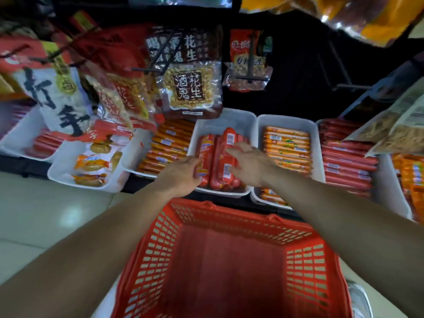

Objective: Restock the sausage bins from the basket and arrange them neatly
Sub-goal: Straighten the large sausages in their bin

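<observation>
Both hands reach forward over the red basket [229,260], whose mesh walls and floor show no sausages inside. The left hand [181,175] sits at the near left corner of the middle white bin [229,120], fingers curled around the left-most red sausages [204,161] there; the grip looks closed on one or two packs, though motion blur makes the count uncertain. The right hand [250,164] lies palm down on top of the same pile, fingers spread and nearly flat, pressing rather than gripping; it has hold of nothing.

The red sausages under the hands lie with their long axes running away from the person, near end by the wrists, far end pointing to the back wall of the bin. One sausage [229,138] juts out just beyond the right hand's fingertips, riding above its neighbours, its white barcode label facing up.

Left of the left hand, a bin of orange sausages [167,150] holds its sticks crosswise, long axes roughly left to right and slightly tilted. Right of the right hand, another bin of orange-yellow sausages [286,148] is stacked crosswise too, and further right lie red sticks [346,161], also crosswise. Hanging peanut bags [190,72] droop above and beyond both hands.
</observation>
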The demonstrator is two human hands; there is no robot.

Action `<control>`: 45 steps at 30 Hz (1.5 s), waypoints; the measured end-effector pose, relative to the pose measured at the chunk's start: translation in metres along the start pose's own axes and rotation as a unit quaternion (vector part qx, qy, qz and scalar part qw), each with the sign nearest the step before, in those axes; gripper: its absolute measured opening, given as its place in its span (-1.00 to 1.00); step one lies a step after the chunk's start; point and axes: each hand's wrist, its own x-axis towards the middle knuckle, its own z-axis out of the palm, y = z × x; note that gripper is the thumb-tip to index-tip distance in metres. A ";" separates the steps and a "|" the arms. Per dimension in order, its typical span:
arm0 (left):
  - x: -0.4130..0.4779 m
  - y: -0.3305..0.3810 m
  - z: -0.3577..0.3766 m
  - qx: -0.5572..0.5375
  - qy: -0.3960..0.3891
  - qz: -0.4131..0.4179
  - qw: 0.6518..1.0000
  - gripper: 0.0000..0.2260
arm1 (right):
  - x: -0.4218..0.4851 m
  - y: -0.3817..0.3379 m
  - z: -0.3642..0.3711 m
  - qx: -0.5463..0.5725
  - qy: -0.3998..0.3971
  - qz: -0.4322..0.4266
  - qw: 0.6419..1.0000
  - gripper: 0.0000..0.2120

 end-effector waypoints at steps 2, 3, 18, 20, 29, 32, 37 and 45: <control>0.015 -0.005 0.010 0.014 -0.007 0.025 1.000 -0.42 | 0.016 -0.006 0.010 -0.024 0.000 -0.006 1.000 -0.42; 0.022 -0.005 0.013 0.020 -0.012 0.036 0.999 -0.44 | 0.021 -0.007 0.014 -0.044 0.001 -0.014 0.999 -0.43; 0.048 -0.012 0.039 0.166 0.168 0.103 0.966 -0.54 | 0.005 0.040 0.036 -0.019 0.083 0.030 0.996 -0.44; 0.049 -0.005 0.038 0.151 0.166 0.078 0.971 -0.54 | 0.006 0.037 0.037 -0.014 0.069 0.034 0.997 -0.45; 0.063 0.013 0.049 0.135 0.013 0.153 0.979 -0.44 | 0.004 0.036 0.045 -0.001 0.044 0.037 0.998 -0.39; 0.058 0.006 0.046 0.154 0.050 0.156 0.974 -0.45 | 0.005 0.037 0.043 -0.012 0.031 0.036 0.999 -0.38; 0.052 0.003 0.049 0.161 0.135 0.137 0.968 -0.43 | 0.007 0.038 0.048 -0.030 -0.005 0.036 0.999 -0.20; 0.061 0.023 0.049 0.097 0.191 0.142 0.966 -0.53 | 0.008 0.043 0.047 -0.025 0.001 0.024 0.999 -0.34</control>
